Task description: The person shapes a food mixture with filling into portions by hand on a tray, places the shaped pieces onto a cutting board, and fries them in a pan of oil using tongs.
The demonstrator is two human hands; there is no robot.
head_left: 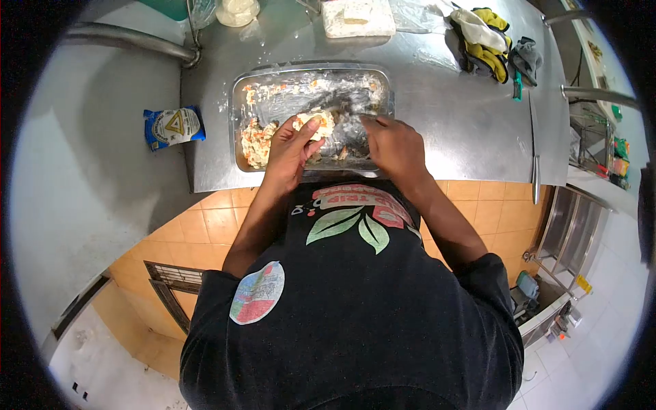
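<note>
My left hand [292, 149] is closed around a lump of pale, crumbly mixture with orange bits [316, 125]. It is above the near side of a rectangular metal tray [311, 67]. More of the same mixture [254, 143] is heaped in the tray's left end, and smears and crumbs coat its bottom. Over the tray's right side, my right hand [398, 147] has its fingers curled, with the thumb side toward the lump. A greyish blur lies beside those fingertips, so what they hold, if anything, cannot be made out.
The tray rests on a steel table [465, 130]. A blue and white packet [173, 128] is at left. A pale block [359, 17] and a plastic bag [417, 15] are at the back. Yellow-black gloves [486, 44] and a long knife [536, 174] are at right.
</note>
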